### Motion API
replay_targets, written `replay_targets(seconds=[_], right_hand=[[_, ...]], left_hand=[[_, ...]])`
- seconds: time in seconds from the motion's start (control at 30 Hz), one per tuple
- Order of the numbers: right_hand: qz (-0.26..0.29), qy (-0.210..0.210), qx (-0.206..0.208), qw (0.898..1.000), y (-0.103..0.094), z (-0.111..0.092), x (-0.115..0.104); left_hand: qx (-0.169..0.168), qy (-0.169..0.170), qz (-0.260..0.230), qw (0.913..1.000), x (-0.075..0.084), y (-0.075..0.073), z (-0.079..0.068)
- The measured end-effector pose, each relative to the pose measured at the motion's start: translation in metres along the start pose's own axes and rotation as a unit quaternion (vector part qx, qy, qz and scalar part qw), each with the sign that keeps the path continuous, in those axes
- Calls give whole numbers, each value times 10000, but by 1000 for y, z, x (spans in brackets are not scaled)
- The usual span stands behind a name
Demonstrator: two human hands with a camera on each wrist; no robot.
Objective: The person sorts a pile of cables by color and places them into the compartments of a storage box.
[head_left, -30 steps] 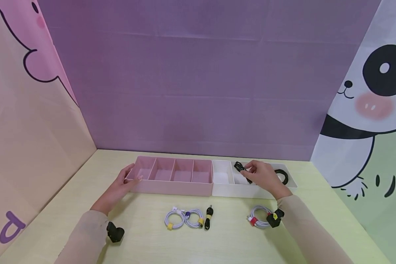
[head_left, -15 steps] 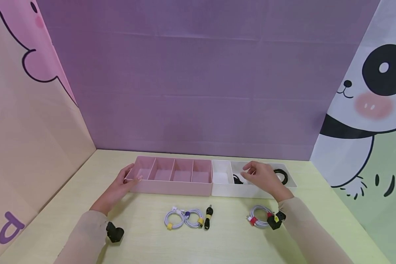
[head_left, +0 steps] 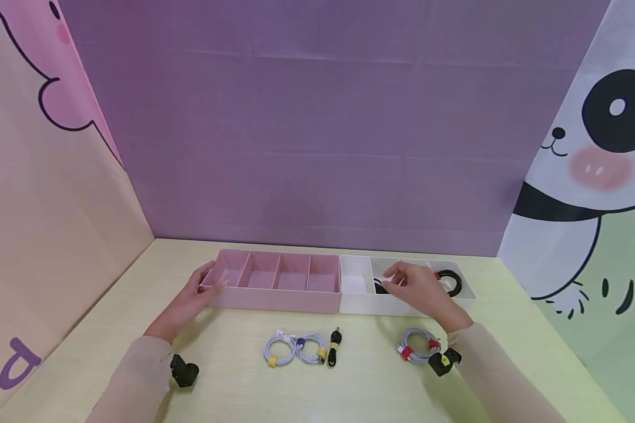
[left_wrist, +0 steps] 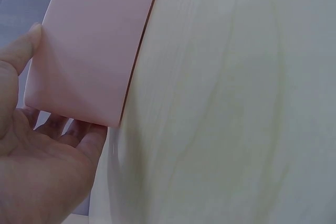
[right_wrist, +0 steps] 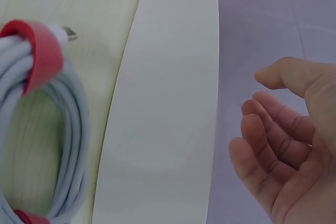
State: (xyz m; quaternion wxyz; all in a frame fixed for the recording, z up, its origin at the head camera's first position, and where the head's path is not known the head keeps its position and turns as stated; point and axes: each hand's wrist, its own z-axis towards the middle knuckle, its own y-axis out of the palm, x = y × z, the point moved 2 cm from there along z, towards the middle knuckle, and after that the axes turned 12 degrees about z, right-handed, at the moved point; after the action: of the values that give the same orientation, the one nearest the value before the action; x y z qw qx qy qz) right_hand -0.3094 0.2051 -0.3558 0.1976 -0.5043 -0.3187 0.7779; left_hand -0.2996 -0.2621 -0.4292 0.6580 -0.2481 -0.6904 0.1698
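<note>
In the head view my left hand (head_left: pixel 193 296) grips the left end of a pink divided box (head_left: pixel 280 301). The left wrist view shows the thumb at its rim and the other fingers against the end wall. My right hand (head_left: pixel 420 291) hovers over a white divided box (head_left: pixel 370 304), its fingers loosely bent and nothing between them. Just left of those fingertips, a black cable (head_left: pixel 381 288) lies in a compartment, partly hidden. A coiled black cable (head_left: pixel 458 284) occupies the rightmost compartment, with a bit of red showing beside it.
On the table in front of the boxes lie two pale coiled cables (head_left: pixel 267 349) with yellow ties and a short bundled black cable (head_left: pixel 333 348). A pale coil with red ties (right_wrist: pixel 76 156) lies below my right wrist. A purple backdrop (head_left: pixel 317 147) stands behind.
My right hand has let go of the black cable, which dropped into the white box's compartment, and has since shifted slightly. The left hand keeps its hold on the pink box.
</note>
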Motion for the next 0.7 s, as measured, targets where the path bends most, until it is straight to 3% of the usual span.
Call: replay_targets(seconds=[0.3,0.7], right_hand=[[65,-346,21,9994,7,-9,-7],[339,-530,-680,9957,29,-19,-13]], left_hand=[[12,36,-39,10000,1,0,-2],[52,28,-76,10000,-1,0,4]])
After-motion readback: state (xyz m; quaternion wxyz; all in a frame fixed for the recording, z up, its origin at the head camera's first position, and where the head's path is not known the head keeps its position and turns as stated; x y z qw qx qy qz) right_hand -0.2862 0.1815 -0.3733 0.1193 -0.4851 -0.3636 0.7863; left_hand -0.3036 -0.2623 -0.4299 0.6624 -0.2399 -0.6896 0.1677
